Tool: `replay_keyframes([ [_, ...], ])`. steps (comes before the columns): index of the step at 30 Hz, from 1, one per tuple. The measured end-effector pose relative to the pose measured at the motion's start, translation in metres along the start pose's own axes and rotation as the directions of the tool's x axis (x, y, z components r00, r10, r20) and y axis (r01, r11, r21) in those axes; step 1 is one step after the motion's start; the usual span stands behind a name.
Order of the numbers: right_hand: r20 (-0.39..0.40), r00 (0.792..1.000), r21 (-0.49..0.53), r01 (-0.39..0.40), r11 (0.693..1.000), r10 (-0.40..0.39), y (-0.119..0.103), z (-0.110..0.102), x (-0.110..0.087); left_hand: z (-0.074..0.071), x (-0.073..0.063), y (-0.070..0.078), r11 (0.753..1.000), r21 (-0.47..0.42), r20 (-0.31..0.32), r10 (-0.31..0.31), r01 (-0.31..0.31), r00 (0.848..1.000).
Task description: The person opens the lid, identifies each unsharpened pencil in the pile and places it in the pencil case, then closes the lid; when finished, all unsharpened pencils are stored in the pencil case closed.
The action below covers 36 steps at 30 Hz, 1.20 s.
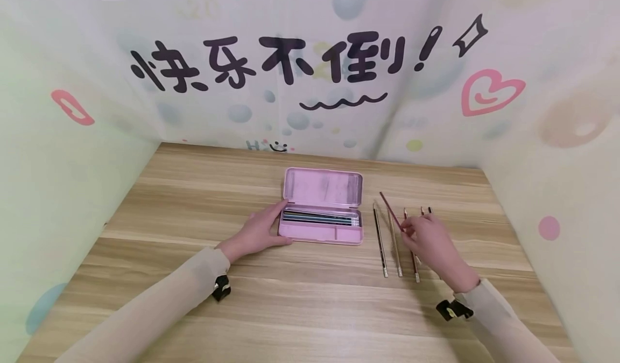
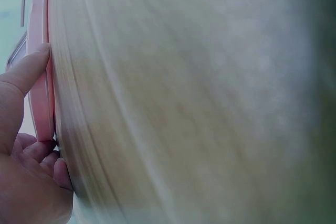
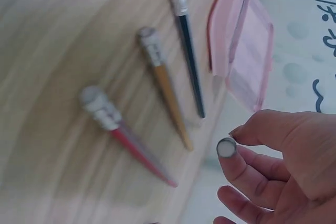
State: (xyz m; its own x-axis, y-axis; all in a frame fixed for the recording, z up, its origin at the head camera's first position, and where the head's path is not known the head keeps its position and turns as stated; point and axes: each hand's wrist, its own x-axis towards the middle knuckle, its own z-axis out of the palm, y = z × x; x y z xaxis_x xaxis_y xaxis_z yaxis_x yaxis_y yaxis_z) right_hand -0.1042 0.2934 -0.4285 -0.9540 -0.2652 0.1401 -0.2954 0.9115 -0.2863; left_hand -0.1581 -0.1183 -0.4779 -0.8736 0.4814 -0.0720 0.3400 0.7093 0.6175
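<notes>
A pink pencil case (image 1: 310,232) lies with its lid (image 1: 323,187) raised, several dark pencils (image 1: 317,217) in its long compartment. My left hand (image 1: 256,229) holds the case's left end, thumb on the near side and fingers toward the back. In the left wrist view the thumb (image 2: 32,69) presses the pink side wall. Between thumb and fingertips, my right hand (image 1: 431,244) pinches a dark red pencil (image 1: 390,210) above the table, tilted up to the left. Its round eraser end (image 3: 227,147) faces the camera in the right wrist view.
Right of the case lie a black pencil (image 1: 380,239), a tan pencil (image 1: 394,244) and a red pencil (image 1: 415,266), eraser ends toward me. More pencil tips (image 1: 430,210) show behind my right hand. Printed fabric walls (image 1: 242,110) border the wooden table (image 1: 271,309).
</notes>
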Motion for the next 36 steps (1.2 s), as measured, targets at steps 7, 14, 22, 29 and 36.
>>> replay_keyframes([
  [7, 0.012, 0.999, 0.028, 0.037, 0.999, -0.037, -0.016, -0.005, 0.013, 0.0, 0.0, 0.001, 1.0, 0.002, 0.002, -0.001, 0.001, 1.0],
  [14, 0.056, 0.994, 0.031, 0.091, 0.995, -0.093, -0.031, -0.007, 0.027, 0.0, 0.001, -0.001, 1.0, 0.012, 0.001, -0.001, 0.001, 1.0],
  [22, 0.116, 0.961, 0.016, 0.252, 0.968, -0.252, -0.044, -0.007, 0.047, 0.001, 0.0, -0.002, 1.0, 0.005, -0.002, 0.001, -0.001, 1.0],
  [29, 0.146, 0.921, 0.01, 0.364, 0.931, -0.361, -0.051, -0.005, 0.065, 0.002, 0.001, -0.002, 1.0, 0.006, 0.002, -0.001, 0.001, 1.0],
  [36, 0.174, 0.895, -0.024, 0.42, 0.907, -0.41, -0.062, -0.003, 0.082, 0.001, 0.001, 0.0, 1.0, -0.003, 0.009, -0.01, 0.01, 1.0],
])
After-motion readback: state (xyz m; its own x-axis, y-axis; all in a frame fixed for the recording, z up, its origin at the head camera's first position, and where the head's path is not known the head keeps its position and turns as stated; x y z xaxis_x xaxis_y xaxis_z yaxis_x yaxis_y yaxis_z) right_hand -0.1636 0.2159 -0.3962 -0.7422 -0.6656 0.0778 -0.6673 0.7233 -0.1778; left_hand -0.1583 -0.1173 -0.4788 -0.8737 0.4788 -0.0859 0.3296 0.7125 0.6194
